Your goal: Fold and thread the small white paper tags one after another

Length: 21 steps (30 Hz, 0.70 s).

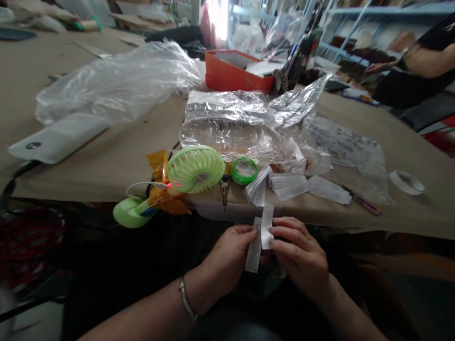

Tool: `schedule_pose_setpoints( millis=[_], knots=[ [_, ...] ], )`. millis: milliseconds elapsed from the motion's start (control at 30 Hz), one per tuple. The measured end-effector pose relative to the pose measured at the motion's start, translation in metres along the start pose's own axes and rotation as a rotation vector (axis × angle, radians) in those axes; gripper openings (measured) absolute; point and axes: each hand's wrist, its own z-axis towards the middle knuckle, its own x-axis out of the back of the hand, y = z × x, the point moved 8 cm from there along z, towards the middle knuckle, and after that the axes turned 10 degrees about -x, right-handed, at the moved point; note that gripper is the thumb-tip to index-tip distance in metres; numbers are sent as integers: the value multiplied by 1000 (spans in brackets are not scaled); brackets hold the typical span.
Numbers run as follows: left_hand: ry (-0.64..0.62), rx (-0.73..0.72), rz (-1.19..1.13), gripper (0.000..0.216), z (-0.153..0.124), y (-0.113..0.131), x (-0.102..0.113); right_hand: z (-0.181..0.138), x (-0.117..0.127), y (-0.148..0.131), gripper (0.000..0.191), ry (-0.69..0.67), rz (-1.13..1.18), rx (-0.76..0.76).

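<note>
Pinched grip, left hand and right hand each on a white strip, brown table, blue shelves behind

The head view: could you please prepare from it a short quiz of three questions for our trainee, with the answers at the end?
1. On which of the person's wrists is the bracelet?
2. What is nearest to the green round container? a) the orange-red box; b) the fan; c) the white roll.
3. True or false: the left hand and the right hand each hold a pale strip.

Key: 1: the left; 2: b; 3: true.
</note>
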Motion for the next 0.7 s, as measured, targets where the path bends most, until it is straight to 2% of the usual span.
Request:
schedule_pose_setpoints(
  millis=[67, 167, 400, 700],
  knots=[
    [-9, -21, -75, 16, 1, 4, -4, -6, -14, -12, 17, -100, -10, 54],
    [10, -23, -129, 16, 0, 2, -3, -14, -26, -19, 16, -154, -16, 83],
    [-11, -45, -91, 24, 0, 0, 2, -15, -30, -24, 14, -161, -4, 93],
    [32, -57, -48, 19, 2, -3, 6, -14, -29, -34, 18, -162, 11, 52]
  ],
)
